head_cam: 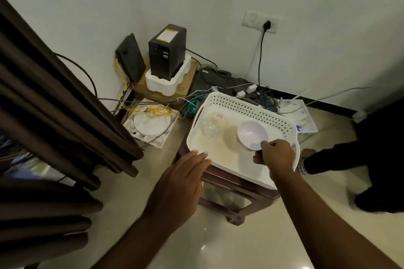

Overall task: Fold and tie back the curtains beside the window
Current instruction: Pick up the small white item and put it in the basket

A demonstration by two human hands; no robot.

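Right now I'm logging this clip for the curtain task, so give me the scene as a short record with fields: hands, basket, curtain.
left hand: fingers straight, tips at the near rim of the basket
right hand: grips the rim of the pale bowl
basket: white, perforated wall, sits on a dark stool
in basket: pale bowl and clear glass bowl, apart
curtain: dark brown, hangs in folds at left, neither hand on it
task state: no tie visible on curtain

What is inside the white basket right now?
A clear glass bowl and a white bowl, whose rim the right hand pinches. The hand hides the near right corner of the basket.
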